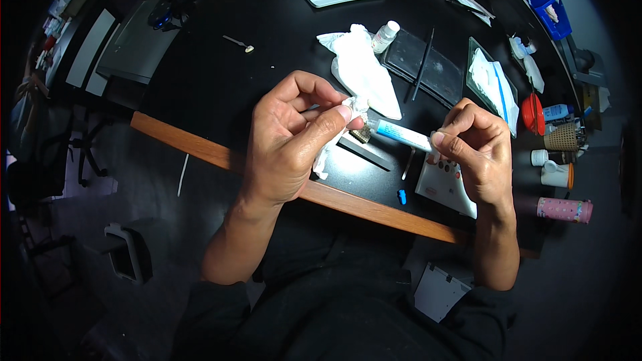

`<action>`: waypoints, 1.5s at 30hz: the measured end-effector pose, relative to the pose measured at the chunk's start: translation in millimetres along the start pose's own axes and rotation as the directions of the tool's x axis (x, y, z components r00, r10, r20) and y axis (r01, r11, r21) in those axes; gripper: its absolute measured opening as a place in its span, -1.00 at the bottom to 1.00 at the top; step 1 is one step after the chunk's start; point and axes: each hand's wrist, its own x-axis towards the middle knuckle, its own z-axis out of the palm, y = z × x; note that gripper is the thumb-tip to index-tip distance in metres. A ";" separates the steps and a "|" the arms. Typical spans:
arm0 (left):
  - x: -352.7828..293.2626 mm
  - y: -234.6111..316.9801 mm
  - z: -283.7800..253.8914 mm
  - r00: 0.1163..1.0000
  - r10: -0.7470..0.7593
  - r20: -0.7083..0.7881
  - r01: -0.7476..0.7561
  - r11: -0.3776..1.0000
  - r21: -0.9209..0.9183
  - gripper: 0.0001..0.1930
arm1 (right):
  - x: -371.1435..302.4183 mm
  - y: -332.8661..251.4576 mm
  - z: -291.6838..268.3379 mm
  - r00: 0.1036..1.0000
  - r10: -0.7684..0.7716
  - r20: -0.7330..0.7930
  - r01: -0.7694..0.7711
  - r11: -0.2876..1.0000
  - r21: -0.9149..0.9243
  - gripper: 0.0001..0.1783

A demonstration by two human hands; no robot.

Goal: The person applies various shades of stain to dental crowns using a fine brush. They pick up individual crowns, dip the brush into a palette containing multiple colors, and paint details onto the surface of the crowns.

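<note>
Through the head view I see the bench's wooden front edge (194, 146) running below the left hand (297, 130); my broadest room to move is the black bench (207, 87) left of and beyond that hand. Room is tighter by the right hand (471, 154), with a white box (438, 184) below it, a small blue cap (401, 196) lower left and a black slab (421, 67) beyond. The left hand pinches a crumpled white tissue (358, 105) between thumb and fingers. The right thumb and forefinger close on one end of a slim tube (404, 135), white with a blue band, its other end slanting toward the tissue; I can't tell whether they touch.
</note>
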 end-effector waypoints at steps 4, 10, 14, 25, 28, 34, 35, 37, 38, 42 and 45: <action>0.1 0.0 -0.3 1.000 0.002 0.005 -0.003 1.000 0.020 -0.86 | 0.3 -1.6 -0.1 1.000 0.011 0.002 -0.011 1.000 -0.019 -0.89; -0.8 1.5 -0.6 1.000 -0.005 0.001 0.005 1.000 0.022 -0.87 | 1.3 0.2 1.2 1.000 -0.001 0.000 0.001 1.000 -0.012 -0.90; 0.0 0.2 0.0 1.000 -0.003 0.005 0.003 1.000 0.018 -0.87 | 0.5 -0.9 0.6 1.000 0.004 -0.002 -0.005 1.000 -0.010 -0.91; -0.2 0.3 -0.3 1.000 -0.005 0.002 0.005 1.000 0.023 -0.86 | -1.0 -0.7 -0.3 0.999 0.016 -0.028 -0.016 1.000 -0.007 -0.90; -0.5 1.4 0.0 1.000 -0.003 0.003 0.003 1.000 0.017 -0.86 | -1.7 -2.0 -1.3 1.000 0.009 -0.023 -0.009 1.000 -0.003 -0.89; 0.2 0.8 0.7 1.000 -0.007 0.002 0.007 1.000 0.021 -0.86 | -1.1 -2.4 0.3 1.000 0.007 -0.020 -0.007 1.000 -0.013 -0.88; -0.1 0.8 0.7 1.000 -0.009 0.001 0.009 1.000 0.022 -0.86 | -0.9 -1.5 0.6 1.000 0.008 -0.020 -0.008 1.000 -0.012 -0.88; -0.7 0.7 0.6 1.000 -0.006 -0.006 0.006 1.000 0.011 -0.86 | -0.4 0.4 1.2 1.000 0.004 -0.021 -0.004 1.000 0.010 -0.88; -0.4 0.7 1.0 1.000 -0.007 -0.004 0.007 1.000 0.010 -0.86 | -0.4 0.3 1.0 1.000 0.005 -0.023 -0.005 1.000 0.009 -0.88; -0.7 1.9 0.7 1.000 -0.006 -0.003 0.006 1.000 0.021 -0.86 | 0.7 -0.3 0.9 1.000 -0.003 -0.020 0.003 1.000 0.010 -0.88; -0.4 1.6 0.3 1.000 -0.006 0.001 0.006 1.000 0.022 -0.86 | 1.0 -0.5 1.3 1.000 -0.010 -0.015 0.010 1.000 0.010 -0.88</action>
